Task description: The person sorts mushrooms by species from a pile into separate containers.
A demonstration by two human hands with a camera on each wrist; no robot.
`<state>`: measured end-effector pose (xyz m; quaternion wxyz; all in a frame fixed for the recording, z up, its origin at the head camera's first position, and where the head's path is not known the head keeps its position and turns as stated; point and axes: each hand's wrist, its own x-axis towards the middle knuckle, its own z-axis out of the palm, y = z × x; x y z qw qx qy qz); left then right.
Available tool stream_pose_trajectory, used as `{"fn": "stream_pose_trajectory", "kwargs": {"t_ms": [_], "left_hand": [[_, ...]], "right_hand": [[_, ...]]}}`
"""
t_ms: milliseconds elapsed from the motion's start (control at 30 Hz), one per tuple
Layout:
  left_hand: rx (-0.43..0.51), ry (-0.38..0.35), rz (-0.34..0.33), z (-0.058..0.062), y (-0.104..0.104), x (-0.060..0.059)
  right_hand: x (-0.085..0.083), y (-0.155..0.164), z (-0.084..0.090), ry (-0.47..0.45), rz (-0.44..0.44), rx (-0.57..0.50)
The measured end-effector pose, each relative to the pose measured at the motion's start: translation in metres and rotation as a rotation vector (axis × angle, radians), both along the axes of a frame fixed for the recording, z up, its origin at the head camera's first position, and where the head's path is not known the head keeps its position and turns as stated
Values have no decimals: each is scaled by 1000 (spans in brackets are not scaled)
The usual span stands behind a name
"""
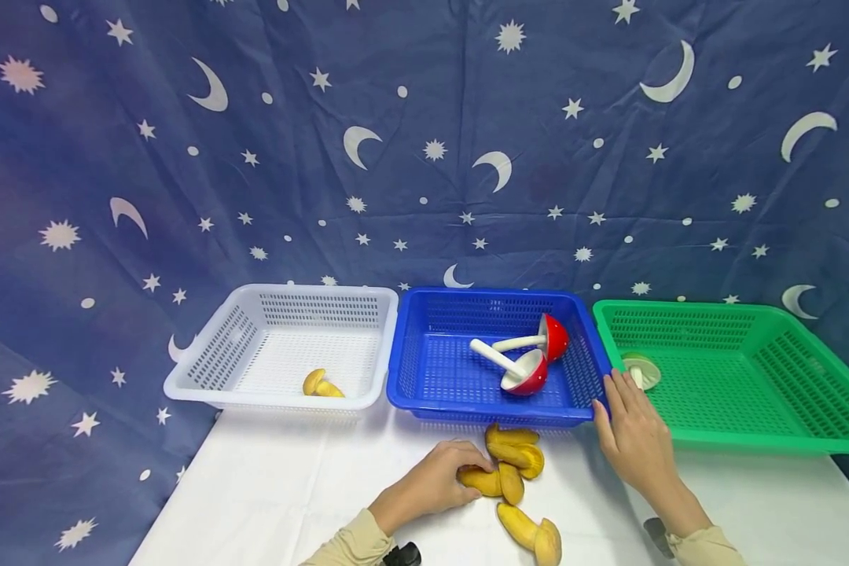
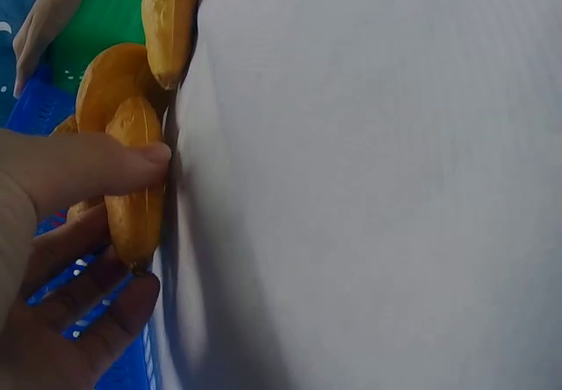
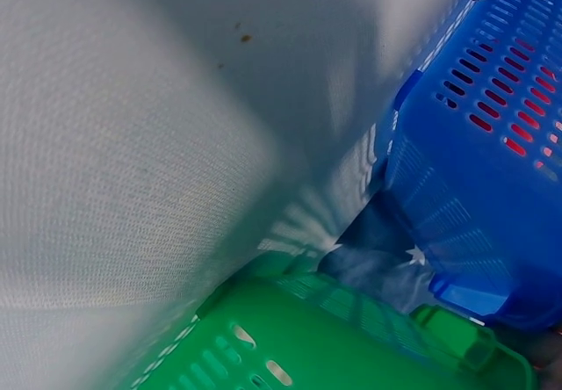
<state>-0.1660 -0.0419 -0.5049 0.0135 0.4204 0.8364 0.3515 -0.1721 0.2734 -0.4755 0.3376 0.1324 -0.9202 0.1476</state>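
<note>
My left hand (image 1: 439, 479) holds a yellow toy mushroom (image 1: 479, 479) by its stem on the white cloth. In the left wrist view the thumb lies across this mushroom (image 2: 132, 223), with fingers on its other side. More yellow mushrooms (image 1: 512, 453) lie against it, and a separate yellow mushroom (image 1: 531, 533) is nearer to me. My right hand (image 1: 637, 436) rests with extended fingers at the blue basket's (image 1: 481, 410) front right corner, beside the green basket (image 1: 764, 440). The right wrist view shows mostly basket walls and cloth.
Two red-capped mushrooms (image 1: 526, 376) lie in the blue basket. At the left, a white basket (image 1: 255, 399) contains a yellow mushroom (image 1: 321, 384). A green-capped mushroom (image 1: 644, 371) is in the green basket's left end. Behind the baskets hangs a dark blue curtain (image 1: 424, 181).
</note>
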Motion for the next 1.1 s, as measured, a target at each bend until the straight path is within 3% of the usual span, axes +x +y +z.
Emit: {"fn": "stream_pose_trajectory", "kwargs": {"t_ms": [333,733,1100], "left_hand": [[58,43,-59,13,-10,2],[77,38,-99,30,-26,5],[146,48,-82,52,-44,8]], "right_hand": [[1,1,-2,16,-4,-4],[2,1,-1,16,-9,-17],[0,-2,0,18,-8,-18]]}}
